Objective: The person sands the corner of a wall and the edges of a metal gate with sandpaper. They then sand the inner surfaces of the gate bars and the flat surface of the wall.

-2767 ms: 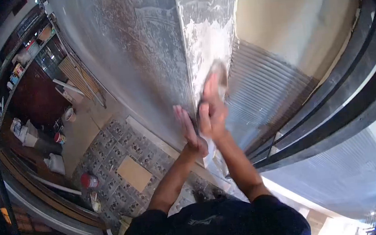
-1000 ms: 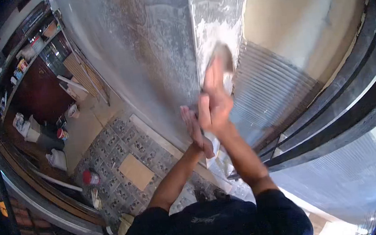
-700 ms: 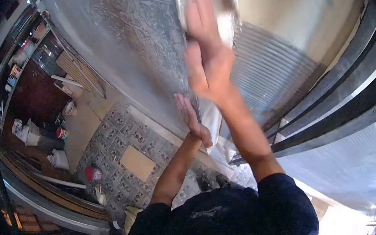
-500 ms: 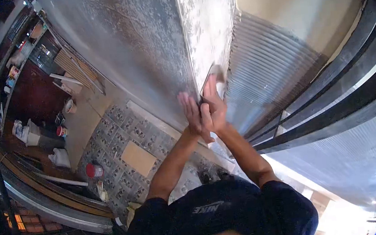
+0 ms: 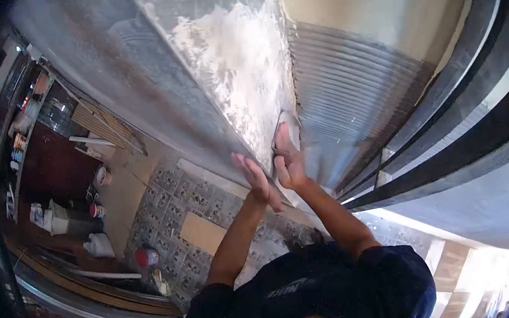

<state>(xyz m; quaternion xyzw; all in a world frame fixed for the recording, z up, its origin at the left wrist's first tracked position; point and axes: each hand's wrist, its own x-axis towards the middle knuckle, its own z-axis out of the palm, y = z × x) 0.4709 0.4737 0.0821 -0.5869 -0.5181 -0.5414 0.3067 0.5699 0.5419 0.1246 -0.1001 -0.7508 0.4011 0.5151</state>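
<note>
A tall grey panel, or column, has a narrow face (image 5: 251, 61) smeared with white filler, streaky and uneven. Against the lower part of that face, my right hand (image 5: 290, 162) presses a small curled grey sheet, like sandpaper (image 5: 287, 121), with the fingers flat over it and the thumb folded in. My left hand (image 5: 255, 180) is open, fingers stretched out, resting along the edge of the wide grey side (image 5: 156, 89). Only part of the sheet shows past the fingers.
Right of the column is a ribbed grey surface (image 5: 351, 82), with dark curved beams (image 5: 449, 146) beyond. Down on the patterned tile floor (image 5: 165, 213) are a tan board (image 5: 203, 231) and a red-and-white bucket (image 5: 147, 256). Cluttered shelves (image 5: 22, 132) stand at left.
My hands have come apart, the left one sliding onto the wide side's edge. The sheet sits lower on the white face. My view has turned, so the column leans more to the left.
</note>
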